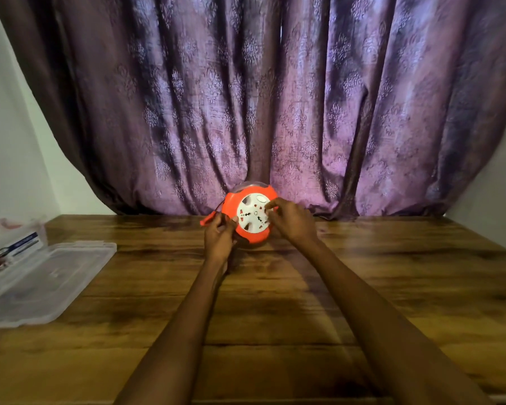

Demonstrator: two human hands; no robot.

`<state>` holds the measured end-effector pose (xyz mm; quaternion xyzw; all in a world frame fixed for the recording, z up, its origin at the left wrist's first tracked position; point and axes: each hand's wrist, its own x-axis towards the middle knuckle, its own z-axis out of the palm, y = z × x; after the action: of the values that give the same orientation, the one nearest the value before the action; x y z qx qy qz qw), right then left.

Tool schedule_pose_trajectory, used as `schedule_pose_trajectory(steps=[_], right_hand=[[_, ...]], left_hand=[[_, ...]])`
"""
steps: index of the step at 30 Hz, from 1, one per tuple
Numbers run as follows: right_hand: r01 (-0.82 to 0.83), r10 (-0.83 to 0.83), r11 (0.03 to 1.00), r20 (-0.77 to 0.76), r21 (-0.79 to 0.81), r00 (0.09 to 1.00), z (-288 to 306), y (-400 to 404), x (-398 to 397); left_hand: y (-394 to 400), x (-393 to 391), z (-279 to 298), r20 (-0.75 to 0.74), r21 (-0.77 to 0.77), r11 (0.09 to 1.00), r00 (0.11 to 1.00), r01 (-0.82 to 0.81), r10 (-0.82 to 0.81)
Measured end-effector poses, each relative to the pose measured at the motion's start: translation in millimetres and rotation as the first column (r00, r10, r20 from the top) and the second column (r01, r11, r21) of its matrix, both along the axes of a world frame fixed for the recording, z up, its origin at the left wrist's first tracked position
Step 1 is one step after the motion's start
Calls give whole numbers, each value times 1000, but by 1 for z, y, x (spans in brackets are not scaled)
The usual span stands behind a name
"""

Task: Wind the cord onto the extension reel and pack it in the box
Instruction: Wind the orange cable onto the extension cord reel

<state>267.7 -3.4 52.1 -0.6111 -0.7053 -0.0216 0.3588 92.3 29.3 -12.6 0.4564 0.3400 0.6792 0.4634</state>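
Observation:
An orange extension reel (231, 210) with a white socket face stands tilted toward me at the far middle of the wooden table (392, 287). My left hand (219, 239) grips its lower left rim, where the orange cord (208, 219) and plug end stick out to the left. My right hand (291, 222) rests on the right side of the white face, fingertips pinching near its edge. A clear plastic box (0, 258) sits open at the left edge of the table, its lid (50, 282) lying flat beside it.
A purple patterned curtain (275, 97) hangs right behind the reel and touches the table's far edge. White walls flank it on both sides. Some small items lie inside the clear box.

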Motion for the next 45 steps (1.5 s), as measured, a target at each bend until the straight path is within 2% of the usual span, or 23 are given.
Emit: schedule_pose_trajectory(steps=[1,3,5,8,10,13,19,22,25,30,35,40,42,44,45], right_hand=[[-59,38,994,202,95,979,2,-4,5],[-259,136,954,551,153,823,5,-5,14],[-355,154,927,737,122,658,10,-3,18],[-379,150,923,843,68,516,26,-6,15],[-377,135,926,913,23,386,34,-9,12],[-369,153,928,959,-56,240,37,-11,12],[-375,23,926,986,42,165,25,-5,23],[-373,-52,919,975,131,215,22,-6,24],[-282,-51,947,940,153,338,25,-5,22],[-162,-44,976,859,145,510,18,-3,11],[-135,-59,974,781,181,621,7,-1,10],[-154,6,973,653,170,758,-4,0,6],[-194,78,963,493,189,867,-11,4,8],[-269,237,927,148,263,960,-19,6,8],[-259,289,910,-49,323,956,-25,8,8]], left_hand=[[1,-4,1,-9,-19,1000,1000,7,-7],[2,-10,3,-32,-44,999,999,27,-28],[4,-13,6,-18,-43,998,999,42,-43],[9,-14,4,-34,-74,996,998,47,-50],[8,-13,3,-80,-102,993,995,53,-61],[4,-10,4,-103,-115,991,992,65,-77],[-4,1,5,-142,-71,986,976,153,-162],[-10,4,9,-95,-97,977,976,189,-198],[-13,10,10,-12,-114,980,986,166,-168],[-15,13,10,45,-90,989,992,120,-117],[-12,12,7,46,-81,990,992,117,-114],[-7,10,4,45,-114,991,997,75,-70],[-3,6,1,56,-107,993,997,52,-46],[1,0,1,45,-89,995,999,33,-30],[2,-4,1,27,-87,996,1000,17,-15]])
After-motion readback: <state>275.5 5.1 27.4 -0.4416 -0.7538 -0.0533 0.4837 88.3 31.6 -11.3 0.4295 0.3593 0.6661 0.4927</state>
